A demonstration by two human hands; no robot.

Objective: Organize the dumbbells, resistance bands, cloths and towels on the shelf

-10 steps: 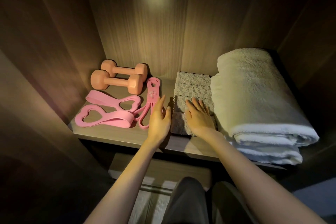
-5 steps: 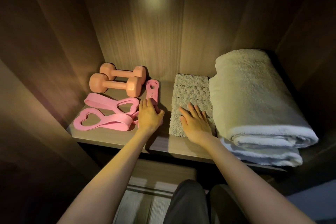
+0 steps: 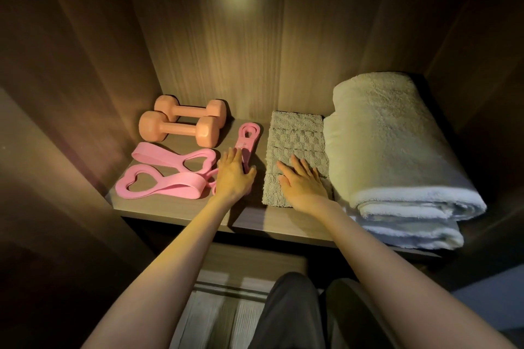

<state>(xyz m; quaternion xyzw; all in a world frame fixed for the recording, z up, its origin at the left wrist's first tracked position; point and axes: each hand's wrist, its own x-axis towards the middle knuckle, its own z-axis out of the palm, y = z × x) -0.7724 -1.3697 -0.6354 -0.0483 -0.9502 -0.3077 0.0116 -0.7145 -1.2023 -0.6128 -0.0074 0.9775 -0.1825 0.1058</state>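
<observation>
While the folded grey checkered cloth (image 3: 297, 137) lies on the wooden shelf (image 3: 255, 221) just beside the rolled cream towel (image 3: 391, 144), your right hand (image 3: 304, 182) presses flat on it, fingers spread, and your left hand (image 3: 234, 176) rests straight-fingered on the narrow pink resistance band (image 3: 249, 136), beside heart-looped pink bands (image 3: 170, 177) and two orange dumbbells (image 3: 181, 128).

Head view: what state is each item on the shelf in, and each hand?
left hand: fingers straight, resting on the narrow band
right hand: flat on the cloth
narrow band: lying flat
cloth: folded flat
dumbbells: lying side by side, back left
heart-looped bands: flat, in front of the dumbbells
towels: folded, stacked at right
</observation>
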